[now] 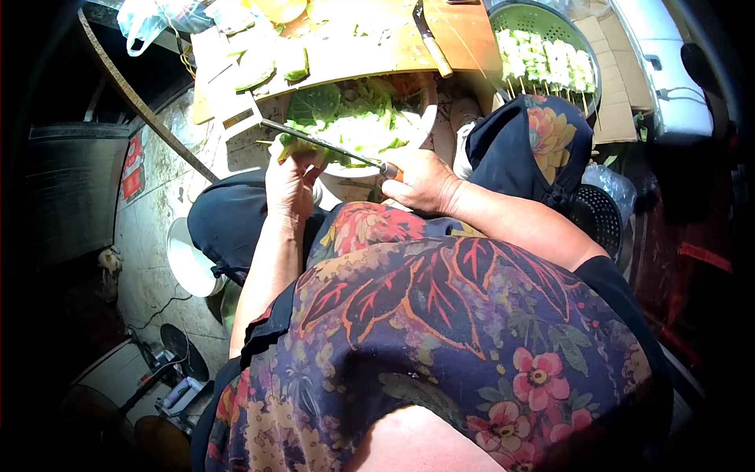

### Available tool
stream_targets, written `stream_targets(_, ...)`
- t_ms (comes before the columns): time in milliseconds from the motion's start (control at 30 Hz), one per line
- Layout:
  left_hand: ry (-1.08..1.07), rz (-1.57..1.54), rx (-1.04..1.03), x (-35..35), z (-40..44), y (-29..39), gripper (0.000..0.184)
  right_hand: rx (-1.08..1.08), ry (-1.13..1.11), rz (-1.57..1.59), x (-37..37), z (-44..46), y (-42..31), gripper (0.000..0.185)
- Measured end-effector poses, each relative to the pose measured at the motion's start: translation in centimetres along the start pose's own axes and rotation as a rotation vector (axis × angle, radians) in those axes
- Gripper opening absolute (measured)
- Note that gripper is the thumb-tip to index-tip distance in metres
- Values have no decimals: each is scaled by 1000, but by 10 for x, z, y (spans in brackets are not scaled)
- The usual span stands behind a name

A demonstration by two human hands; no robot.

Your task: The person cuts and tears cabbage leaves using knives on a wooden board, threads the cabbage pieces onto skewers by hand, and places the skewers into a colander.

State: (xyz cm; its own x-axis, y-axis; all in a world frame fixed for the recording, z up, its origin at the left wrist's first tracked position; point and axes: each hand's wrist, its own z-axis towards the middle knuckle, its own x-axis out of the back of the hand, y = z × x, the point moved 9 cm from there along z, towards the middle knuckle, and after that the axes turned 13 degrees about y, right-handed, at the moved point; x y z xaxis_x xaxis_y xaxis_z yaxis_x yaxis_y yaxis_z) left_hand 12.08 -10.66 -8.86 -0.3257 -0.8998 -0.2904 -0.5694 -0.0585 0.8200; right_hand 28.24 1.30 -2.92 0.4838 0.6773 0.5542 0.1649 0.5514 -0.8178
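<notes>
My right hand [425, 182] is wrapped round the orange handle of a knife [334, 148]. Its long, thin blade reaches left across the front of the basin, over the vegetable in my other hand. Closed fingers of my left hand [291, 185] grip a green vegetable piece [292, 146], partly hidden by the hand and blade. A thin stick end seems to poke out at its left. Beyond both hands, a white-rimmed basin [429, 122] holds pale green shreds and leaves [354, 118].
A wooden table [464, 35] carries cut green pieces [255, 71] and a second knife [431, 46]. At the right, a green colander [523, 13] contains several vegetable skewers [546, 63]. A white bucket [189, 259] stands by my left knee.
</notes>
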Motion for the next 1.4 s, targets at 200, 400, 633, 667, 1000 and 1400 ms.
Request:
stream_targets(200,20,99,-72,1,-1,-9,25,58,-28,-51,2,-1,-14,29)
stream_targets(400,4,67,-49,-5,-11,-14,29,106,-1,-94,-3,-3,-11,25)
stream_targets(633,62,26,-205,12,5,14,21,-135,-116,-151,-2,-3,17,25)
stream_targets(667,82,43,-261,16,7,20,22,-135,-116,-150,-3,-3,21,25)
stream_targets(1000,163,117,-102,12,-6,13,31,-47,-6,-34,3,-2,1,31)
stream_targets(1400,143,109,-145,6,-8,10,35,-30,-131,-123,-6,-3,-4,31)
